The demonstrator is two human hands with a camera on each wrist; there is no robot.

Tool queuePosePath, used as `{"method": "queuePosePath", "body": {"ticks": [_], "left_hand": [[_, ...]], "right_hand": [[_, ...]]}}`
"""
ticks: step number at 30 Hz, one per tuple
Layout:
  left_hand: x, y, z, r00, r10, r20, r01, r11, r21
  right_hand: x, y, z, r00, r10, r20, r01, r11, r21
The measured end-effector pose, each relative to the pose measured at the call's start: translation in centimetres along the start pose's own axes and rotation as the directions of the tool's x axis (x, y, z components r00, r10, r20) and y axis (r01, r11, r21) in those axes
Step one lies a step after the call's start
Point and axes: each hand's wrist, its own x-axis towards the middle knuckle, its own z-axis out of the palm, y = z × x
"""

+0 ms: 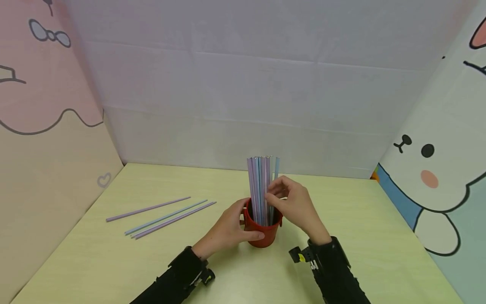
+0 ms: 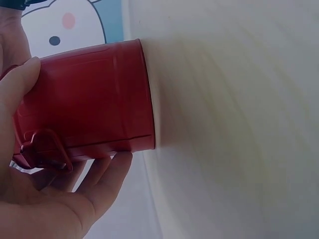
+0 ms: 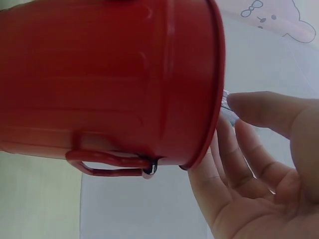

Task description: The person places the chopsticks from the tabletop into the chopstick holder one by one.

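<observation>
A small red metal bucket (image 1: 261,234) stands upright on the table, holding a bundle of purple and blue straws (image 1: 256,185). My left hand (image 1: 231,223) grips the bucket from its left, thumb across the front; in the left wrist view its fingers curl under a wire loop on the red wall. My right hand (image 1: 295,202) is at the straws just above the rim, fingers loosely bent and thumb tip right beside the bundle. One light blue straw (image 1: 277,164) leans apart from the others and passes behind this hand. In the right wrist view the bucket hides part of the fingers.
Several more straws lie on the table to the left: a purple straw (image 1: 148,209), a blue straw (image 1: 167,217) and purple ones close beside it. The pale yellow table (image 1: 360,236) ends at a white back wall (image 1: 243,93), with cartoon-printed panels at both sides.
</observation>
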Motion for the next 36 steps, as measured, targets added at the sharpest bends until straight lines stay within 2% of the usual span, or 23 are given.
{"method": "queuePosePath", "body": {"ticks": [3, 6, 8, 10, 12, 14, 18, 21, 23, 27, 30, 36], "left_hand": [[0.3, -1.2, 0.2, 1.000, -0.008, 0.007, 0.008, 1.000, 0.004], [0.4, -1.5, -0.1, 0.999, -0.018, 0.033, 0.017, 1.000, 0.021], [0.1, -1.2, -0.6, 0.998, -0.032, 0.046, 0.028, 0.997, 0.072], [-0.3, -0.8, -1.6, 0.998, -0.055, 0.039, 0.047, 0.986, 0.163], [-1.1, -0.4, -3.1, 0.997, -0.072, 0.008, 0.067, 0.956, 0.285], [-2.2, 0.0, -4.9, 0.998, -0.056, -0.026, 0.062, 0.913, 0.404], [-4.7, -0.1, -8.9, 0.996, 0.057, -0.073, 0.000, 0.790, 0.613], [-6.5, -0.8, -11.4, 0.990, 0.108, -0.095, -0.011, 0.715, 0.699], [-7.6, -1.4, -12.7, 0.989, 0.098, -0.111, 0.013, 0.690, 0.724], [-9.5, -2.3, -14.5, 0.990, 0.056, -0.127, 0.059, 0.658, 0.751], [-10.6, -2.9, -15.2, 0.991, 0.032, -0.133, 0.082, 0.638, 0.765], [-12.0, -3.5, -15.9, 0.990, 0.013, -0.140, 0.102, 0.619, 0.779]], "right_hand": [[0.0, 0.0, -0.2, 1.000, -0.011, -0.016, 0.010, 1.000, -0.029], [-0.1, -0.3, -0.6, 0.999, -0.037, -0.039, 0.035, 0.998, -0.055], [-0.3, -0.8, -1.0, 0.997, -0.060, -0.049, 0.057, 0.996, -0.064], [-0.6, -1.4, -1.3, 0.995, -0.089, -0.052, 0.085, 0.994, -0.073], [-1.0, -1.9, -1.7, 0.991, -0.123, -0.050, 0.119, 0.989, -0.087], [-1.5, -2.3, -2.1, 0.984, -0.172, -0.048, 0.165, 0.978, -0.125], [-2.6, -2.5, -3.0, 0.965, -0.261, -0.023, 0.251, 0.944, -0.215], [-3.3, -2.4, -3.4, 0.957, -0.289, 0.022, 0.284, 0.921, -0.265], [-3.9, -2.3, -3.6, 0.953, -0.299, 0.056, 0.303, 0.910, -0.282], [-4.9, -2.4, -3.5, 0.940, -0.320, 0.117, 0.341, 0.891, -0.299], [-5.6, -2.6, -3.4, 0.935, -0.322, 0.151, 0.354, 0.883, -0.309], [-6.4, -2.8, -2.9, 0.930, -0.304, 0.205, 0.356, 0.883, -0.307]]}}
